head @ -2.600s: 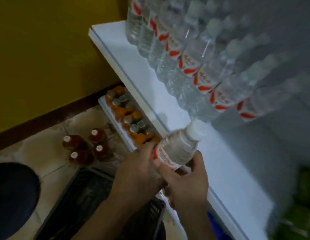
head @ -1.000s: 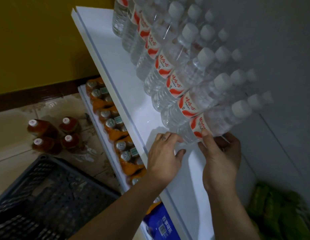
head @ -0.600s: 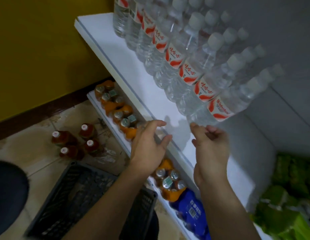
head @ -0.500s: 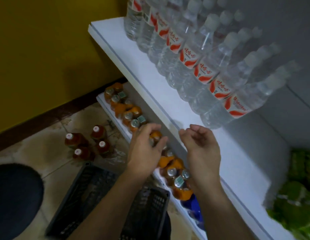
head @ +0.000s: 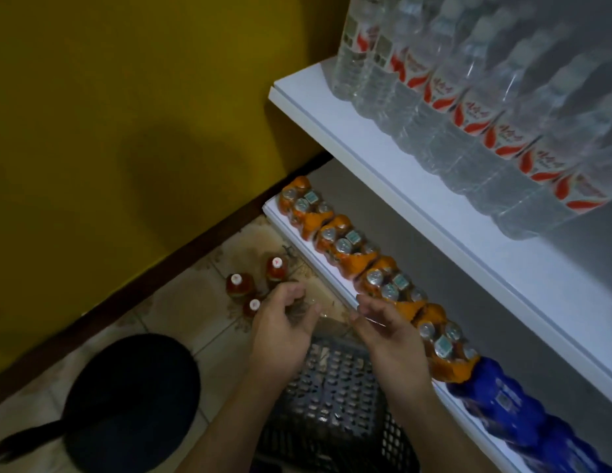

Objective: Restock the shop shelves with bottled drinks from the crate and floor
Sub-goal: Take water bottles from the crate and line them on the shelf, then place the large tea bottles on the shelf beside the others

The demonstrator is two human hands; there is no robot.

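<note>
Three red bottled drinks with white caps stand on the tiled floor by the yellow wall. My left hand hovers just right of them, fingers loosely curled, holding nothing. My right hand hangs beside it, palm turned inward and empty, above the dark plastic crate, whose visible part holds no bottles. A row of clear water bottles with red and white labels fills the back of the white upper shelf.
The lower shelf carries several orange shrink-wrapped packs and blue packs to their right. A round black seat stands on the floor at lower left. The front strip of the upper shelf is bare.
A second ago both hands were at the water bottle just set on the upper shelf. They let go and dropped to above the crate and floor bottles, and my view tilted down.
</note>
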